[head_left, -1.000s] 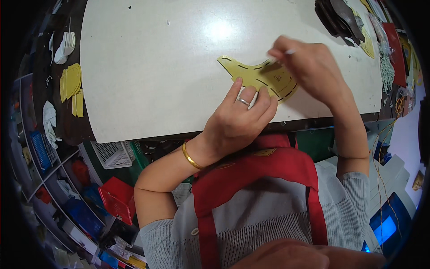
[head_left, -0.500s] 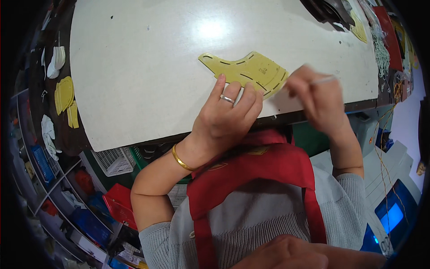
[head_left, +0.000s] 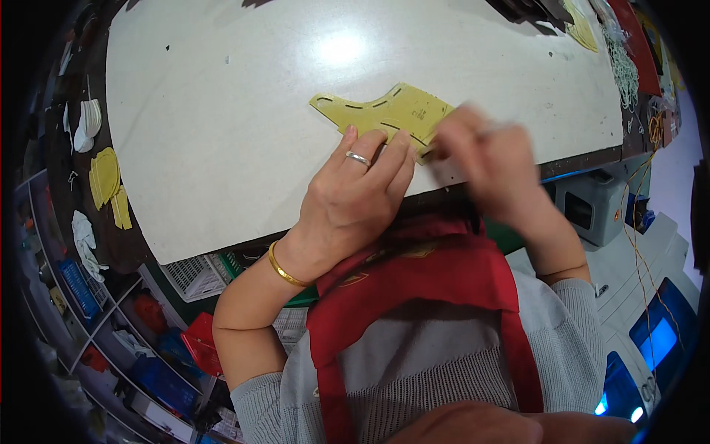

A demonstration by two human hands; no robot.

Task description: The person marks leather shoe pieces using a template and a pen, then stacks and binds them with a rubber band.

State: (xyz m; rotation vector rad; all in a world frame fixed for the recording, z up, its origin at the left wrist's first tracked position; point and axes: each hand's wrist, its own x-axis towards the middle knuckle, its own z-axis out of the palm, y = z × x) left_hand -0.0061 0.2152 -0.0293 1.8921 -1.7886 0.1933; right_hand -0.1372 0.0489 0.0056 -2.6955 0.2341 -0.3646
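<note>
A flat yellow pattern piece with curved edges and dashed black slots lies on the white tabletop. My left hand rests across its near edge, fingers extended and pressing down on it; a ring and a bracelet show on that hand and wrist. At the piece's right end is my right hand, smeared by motion. Its fingers are bent together in a pinch, and a thin pale thing shows across them, too blurred to name. The right end of the piece is hidden behind this hand.
The white board covers most of the dark-edged table. Yellow cut pieces and a white glove lie along its left side. Dark pieces sit at the far right. A white basket stands below the near edge.
The whole view has shifted slightly, so the yellow piece appears further left. My right hand has moved in over the piece's right end. My left hand keeps its hold flat on it.
</note>
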